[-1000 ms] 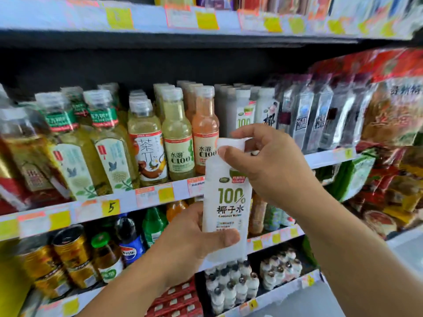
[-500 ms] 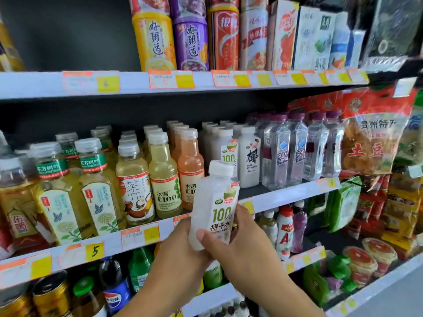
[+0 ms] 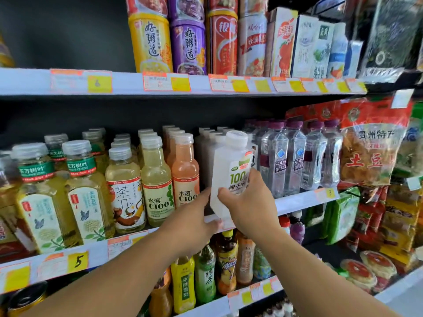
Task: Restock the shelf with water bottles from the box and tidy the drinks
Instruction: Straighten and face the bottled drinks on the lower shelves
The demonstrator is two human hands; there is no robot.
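A white coconut water bottle (image 3: 230,165) with a white cap and a green "100" label stands tilted at the front edge of the middle shelf (image 3: 297,201), between the orange C100 bottle (image 3: 185,172) and the clear soda water bottles (image 3: 288,156). My right hand (image 3: 247,202) grips its lower body from the right, fingers curled over the label. My left hand (image 3: 194,216) holds the bottle's lower left side and base. More white bottles stand in a row behind it.
Yellow and green tea bottles (image 3: 75,197) fill the middle shelf's left. Tall cans and cartons (image 3: 190,42) line the upper shelf. Red snack bags (image 3: 370,143) hang at the right. Small bottles (image 3: 206,273) crowd the lower shelf under my arms.
Both hands have carried the white bottle up and forward from below the shelf edge into the gap beside the orange bottle. The view has tilted upward.
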